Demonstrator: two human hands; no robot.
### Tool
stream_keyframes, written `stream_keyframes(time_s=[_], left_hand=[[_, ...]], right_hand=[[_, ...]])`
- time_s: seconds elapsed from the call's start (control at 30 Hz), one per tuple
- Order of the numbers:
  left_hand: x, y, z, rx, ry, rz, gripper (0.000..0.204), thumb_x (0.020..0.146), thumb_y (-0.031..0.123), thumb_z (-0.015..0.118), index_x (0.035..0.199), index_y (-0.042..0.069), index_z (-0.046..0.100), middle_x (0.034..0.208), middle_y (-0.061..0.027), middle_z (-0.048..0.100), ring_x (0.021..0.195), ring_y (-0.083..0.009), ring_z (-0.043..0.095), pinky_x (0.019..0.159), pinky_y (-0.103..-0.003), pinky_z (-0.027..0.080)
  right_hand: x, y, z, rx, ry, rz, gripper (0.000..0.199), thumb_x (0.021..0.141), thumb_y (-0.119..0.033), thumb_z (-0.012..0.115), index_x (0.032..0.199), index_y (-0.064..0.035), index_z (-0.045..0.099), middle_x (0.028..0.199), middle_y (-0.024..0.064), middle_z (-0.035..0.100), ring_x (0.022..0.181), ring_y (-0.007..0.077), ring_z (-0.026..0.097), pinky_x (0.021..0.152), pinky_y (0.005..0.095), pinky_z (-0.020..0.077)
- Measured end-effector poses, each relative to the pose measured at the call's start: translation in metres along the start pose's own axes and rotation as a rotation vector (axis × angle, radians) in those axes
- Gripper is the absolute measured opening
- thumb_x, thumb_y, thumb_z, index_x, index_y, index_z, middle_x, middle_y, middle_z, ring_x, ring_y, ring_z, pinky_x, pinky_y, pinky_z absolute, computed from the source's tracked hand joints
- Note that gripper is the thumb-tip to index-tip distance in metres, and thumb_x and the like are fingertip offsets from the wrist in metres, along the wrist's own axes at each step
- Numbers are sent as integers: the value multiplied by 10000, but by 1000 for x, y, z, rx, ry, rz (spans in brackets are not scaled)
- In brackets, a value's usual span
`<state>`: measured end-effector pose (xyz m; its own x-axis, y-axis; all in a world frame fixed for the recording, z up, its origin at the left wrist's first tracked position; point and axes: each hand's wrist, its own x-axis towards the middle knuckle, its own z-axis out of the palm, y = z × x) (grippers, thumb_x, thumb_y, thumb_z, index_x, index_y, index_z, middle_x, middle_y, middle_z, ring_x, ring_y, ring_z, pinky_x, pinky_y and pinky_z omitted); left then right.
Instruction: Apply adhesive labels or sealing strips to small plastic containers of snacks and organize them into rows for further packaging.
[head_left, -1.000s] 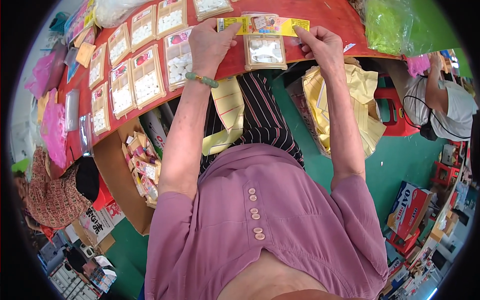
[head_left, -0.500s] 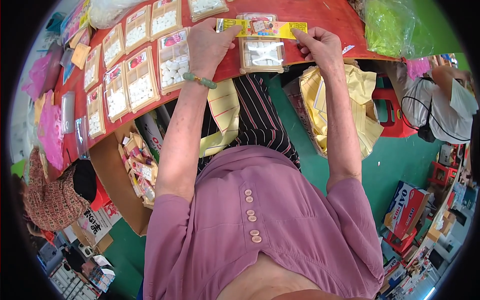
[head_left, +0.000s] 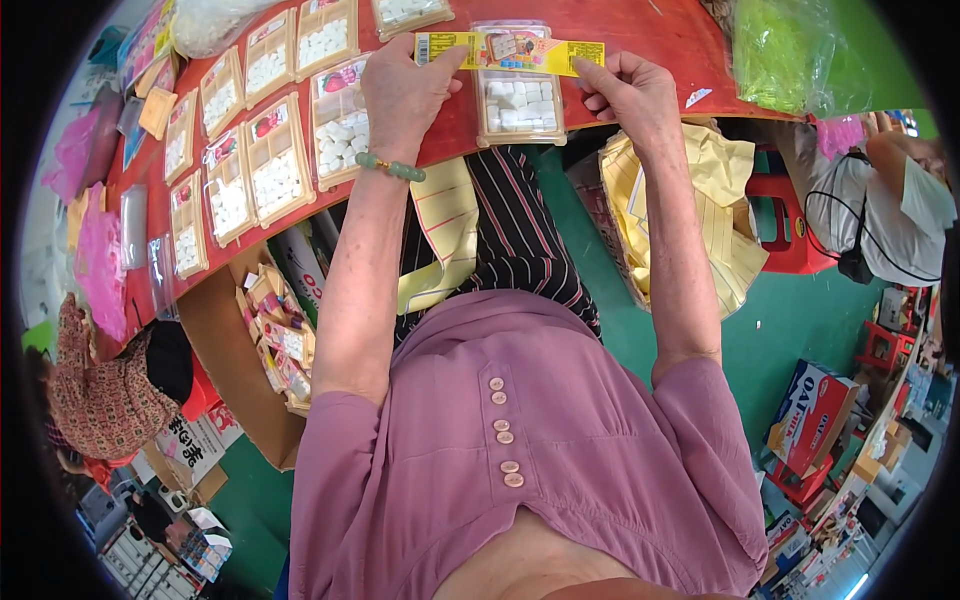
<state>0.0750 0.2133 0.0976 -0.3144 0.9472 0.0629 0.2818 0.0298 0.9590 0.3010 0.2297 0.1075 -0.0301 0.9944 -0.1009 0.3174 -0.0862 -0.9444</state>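
A printed yellow paper strip (head_left: 515, 52) is stretched level between my two hands. My left hand (head_left: 410, 95) pinches its left end, thumb on top. At its right end my right hand (head_left: 632, 92) grips it between thumb and fingers. Beneath the strip lies a shallow tan tray with a clear lid (head_left: 521, 103), filled in its near part with small white blocks. The strip crosses over the tray's middle and hides that part. Whether the strip touches the lid I cannot tell.
Several tan trays of white blocks (head_left: 279, 180) stand on the red table (head_left: 590, 20) to the left. A box of crumpled yellow paper (head_left: 735, 190) is below right; a carton (head_left: 225, 340) of small packs is below left. Bags of green material (head_left: 785, 55) lie far right. Other people sit at both sides.
Both hands have shifted slightly left with the strip, and the right hand a little nearer the tray. Glare on the lid has gone, so the white blocks show more plainly.
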Motion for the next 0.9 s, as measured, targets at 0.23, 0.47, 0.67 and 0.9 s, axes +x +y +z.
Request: stream_keyframes(time_s=[0.23,0.47,0.67,0.9], left_hand=[[2,-8,-2,168,10,113,370,698,289,783,839,-17,631,761,-142,685,655,-194,675,610,-307,527],[-6,-1,-2,362,19,327,522,629,365,829,880,-20,582,781,-173,671,748,-282,670,679,-367,524],[-8,4,2,503,-2,289,544,627,361,827,901,-19,549,804,-177,669,765,-305,675,682,-384,532],[-9,5,4,545,0,269,559,631,361,824,931,-15,540,809,-179,671,772,-310,675,689,-391,533]], right_hand=[[-5,-2,5,-86,19,-64,215,814,-243,724,762,-49,648,678,-1,630,590,37,560,522,181,438],[-8,-1,7,-106,52,-57,203,809,-236,728,780,-48,657,690,1,637,593,41,560,528,189,442],[-7,4,5,-103,65,-53,210,806,-238,730,792,-42,656,697,5,644,602,39,560,542,188,444],[-5,8,6,-82,78,-97,200,817,-230,722,805,-41,656,705,-1,650,610,34,556,544,180,438]])
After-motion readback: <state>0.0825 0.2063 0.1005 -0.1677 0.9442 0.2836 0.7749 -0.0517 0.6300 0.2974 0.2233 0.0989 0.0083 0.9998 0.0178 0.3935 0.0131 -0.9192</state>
